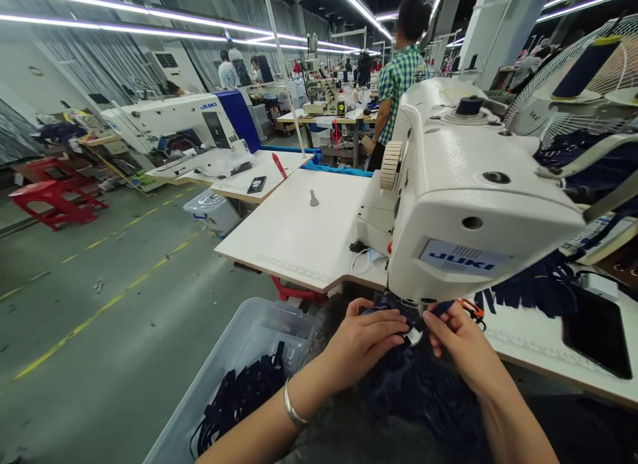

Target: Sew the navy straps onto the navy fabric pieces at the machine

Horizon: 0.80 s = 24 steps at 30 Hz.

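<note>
Resting left hand (366, 341) on navy cloth (413, 394), fingers stretched and close together; impossible to tell whether pinching it or only pressing. Pinching a navy strip (442, 308) in right hand (461, 341), thumb and forefinger together on it, right under the end of a white machine (493, 198). Between both hands and spilling down below the grip, the same cloth, loosely bunched. Back from the grip, on left wrist, a silver bangle (293, 405). Just right of the grip, an orange tool (473, 309), partly hidden. Left of the grip and lower, a clear bin (266, 309) with navy bands (244, 394) heaped inside. Farther right, on a white surface, a dark phone (598, 334). Beyond the grip to the left, a white table (284, 238) with a small grey piece (314, 198) on top. Past that, a red tool (279, 166) and a second machine (174, 118). Far left, red stools (54, 191). Well ahead of the grip, a person (399, 75) in a checked shirt. Farthest off, overhead, bright lights (363, 12).
</note>
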Motion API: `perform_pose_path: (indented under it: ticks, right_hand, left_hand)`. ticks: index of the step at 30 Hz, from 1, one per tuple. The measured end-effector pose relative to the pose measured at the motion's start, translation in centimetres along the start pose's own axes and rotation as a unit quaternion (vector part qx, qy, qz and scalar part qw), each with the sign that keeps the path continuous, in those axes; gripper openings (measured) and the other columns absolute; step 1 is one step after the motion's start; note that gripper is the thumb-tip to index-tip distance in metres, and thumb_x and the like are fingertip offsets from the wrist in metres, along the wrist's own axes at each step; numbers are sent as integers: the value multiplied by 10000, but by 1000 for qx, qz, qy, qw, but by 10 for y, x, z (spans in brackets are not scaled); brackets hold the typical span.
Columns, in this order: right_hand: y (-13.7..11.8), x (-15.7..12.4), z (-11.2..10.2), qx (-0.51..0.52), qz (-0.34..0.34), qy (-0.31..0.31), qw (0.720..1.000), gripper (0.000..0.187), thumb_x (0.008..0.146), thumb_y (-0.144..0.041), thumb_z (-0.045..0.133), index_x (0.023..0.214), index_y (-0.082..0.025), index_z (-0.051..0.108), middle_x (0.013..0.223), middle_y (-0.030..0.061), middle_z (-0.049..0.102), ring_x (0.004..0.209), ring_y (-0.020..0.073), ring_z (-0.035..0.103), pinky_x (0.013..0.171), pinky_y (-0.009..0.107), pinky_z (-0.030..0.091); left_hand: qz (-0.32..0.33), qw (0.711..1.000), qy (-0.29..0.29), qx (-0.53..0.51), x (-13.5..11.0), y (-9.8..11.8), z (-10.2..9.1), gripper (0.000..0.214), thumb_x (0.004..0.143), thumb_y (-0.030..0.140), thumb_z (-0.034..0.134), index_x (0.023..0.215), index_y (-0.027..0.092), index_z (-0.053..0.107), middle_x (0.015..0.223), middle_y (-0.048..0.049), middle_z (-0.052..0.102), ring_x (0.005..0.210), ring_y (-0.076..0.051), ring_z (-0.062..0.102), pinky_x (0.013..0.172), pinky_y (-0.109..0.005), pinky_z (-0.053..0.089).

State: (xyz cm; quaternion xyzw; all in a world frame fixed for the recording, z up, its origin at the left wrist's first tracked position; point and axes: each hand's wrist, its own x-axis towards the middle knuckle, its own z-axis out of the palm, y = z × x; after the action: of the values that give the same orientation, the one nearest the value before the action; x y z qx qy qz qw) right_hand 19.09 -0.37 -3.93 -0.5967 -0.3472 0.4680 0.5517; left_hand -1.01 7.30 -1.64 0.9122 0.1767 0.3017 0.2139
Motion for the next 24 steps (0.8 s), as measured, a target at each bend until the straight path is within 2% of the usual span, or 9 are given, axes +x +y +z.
perform_pose_path:
  ticks: [4, 8, 15, 19, 24]
  right_hand:
    - [2, 5, 0, -103, -29, 26, 994, 351, 806, -515, 660, 921, -192, 582, 665, -35, 519, 591, 125, 504, 515, 233, 424]
    - [7, 6, 1, -133, -37, 40, 990, 346, 814, -516, 641, 935, -194, 604, 717, -16, 551, 667, 147, 504, 611, 264, 417]
    - [7, 1, 14, -14, 12, 48, 999, 352, 807, -512, 671, 989, -228, 572, 789, -26, 540, 749, 151, 497, 684, 251, 421]
    - [4, 0, 18, 57, 3, 29, 998, 350, 812, -484, 687, 1046, -253, 566, 865, -27, 572, 827, 145, 507, 762, 234, 425]
    - [3, -2, 20, 82, -4, 24, 996, 332, 832, -455, 680, 1081, -264, 570, 909, -24, 584, 905, 148, 508, 835, 236, 417]
  left_hand:
    - [-14, 999, -1, -29, -1, -5, -1, 369, 1037, 392, 349, 1101, 194, 653, 1132, -34, 702, 1088, -105, 635, 1038, -286, 298]
    - [14, 1000, -18, -6, 0, -7, 0, 305, 1026, 381, 406, 1135, 223, 644, 1162, -12, 690, 1111, -96, 620, 1048, -286, 258]
    - [58, 994, -54, 71, 2, -6, -1, 272, 1010, 366, 464, 1194, 245, 624, 1203, -12, 669, 1179, -126, 575, 1019, -303, 261]
    - [78, 994, -52, 65, 4, -4, -4, 257, 1003, 340, 496, 1220, 240, 592, 1245, 6, 644, 1197, -106, 555, 1018, -288, 260]
    - [101, 990, -63, 81, 8, -4, -5, 264, 1023, 326, 450, 1239, 225, 565, 1246, -8, 644, 1188, -109, 558, 1045, -298, 239]
